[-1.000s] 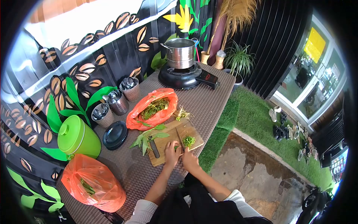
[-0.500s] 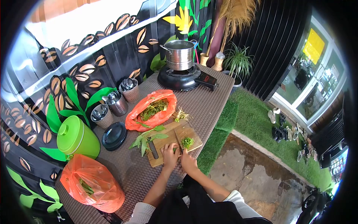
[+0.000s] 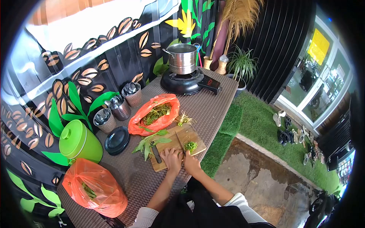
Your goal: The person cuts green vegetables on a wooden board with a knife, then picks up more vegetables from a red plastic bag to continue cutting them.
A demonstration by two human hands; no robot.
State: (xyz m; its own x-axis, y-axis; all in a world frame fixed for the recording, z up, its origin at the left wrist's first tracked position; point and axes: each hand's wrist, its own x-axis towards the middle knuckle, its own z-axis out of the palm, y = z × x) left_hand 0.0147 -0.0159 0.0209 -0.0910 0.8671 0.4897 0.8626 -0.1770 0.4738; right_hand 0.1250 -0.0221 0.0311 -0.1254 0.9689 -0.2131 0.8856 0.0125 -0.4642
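My right hand [image 3: 191, 163] is closed round the handle of a knife [image 3: 179, 139], whose blade points away from me over a wooden cutting board [image 3: 194, 133]. Close on the blade's left, my left hand [image 3: 172, 158] presses down with bent fingers on greens that it mostly hides. Finely chopped greens [image 3: 191, 146] lie in a small heap right of the blade. Uncut leafy stems [image 3: 146, 144] rest across the board's left edge, beside its dark handle slot [image 3: 156, 154]. Just beyond the board sits a bunch of pale root ends [image 3: 185, 118].
An open orange bag of greens [image 3: 134, 123] stands behind the board. Dark plates [image 3: 117, 139], a cutlery cup [image 3: 104, 120] and a green lidded container [image 3: 80, 141] are leftward. A tied orange bag [image 3: 95, 186] is near left. A pot [image 3: 182, 60] sits on a burner [image 3: 182, 84] at the far end.
My left hand has shifted slightly left, its fingers lying a little flatter. My right hand keeps the knife at nearly the same spot. The view has tilted slightly.
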